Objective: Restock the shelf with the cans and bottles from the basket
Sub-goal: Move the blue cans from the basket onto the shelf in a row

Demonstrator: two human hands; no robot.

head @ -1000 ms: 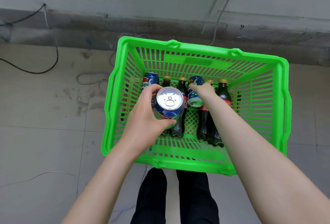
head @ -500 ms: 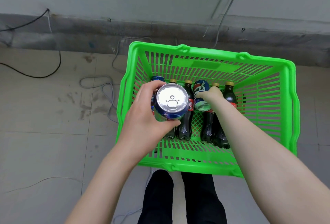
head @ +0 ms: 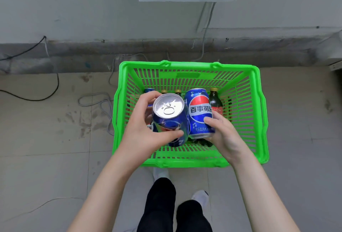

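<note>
a green slatted basket (head: 259, 113) sits on the floor just short of the wall, and both hands are over it, each gripping a blue pepsi can. the left hand (head: 142, 132) wraps around one can (head: 169, 119) tilted so its silver top with the pull tab faces up toward the camera; the right hand (head: 224, 135) clasps the second can (head: 200, 113) from below and the side, label forward, its printed side in full view. the two held cans sit just beside each other, nearly touching. down in the basket, a third blue can (head: 149, 91) peeks out behind the left hand's fingers, and dark bottles with gold caps lie along the bottom: one bottle (head: 215, 102) with a red label shows clearly at the right, and two more gold caps (head: 178, 91) show behind the cans, so three bottles can be counted, with more possibly hidden. the floor (head: 46, 157) is pale, scuffed tile with grey and black cables (head: 92, 98) looping across it, and a grey wall (head: 74, 10) with a darker concrete base runs behind the basket.
</note>
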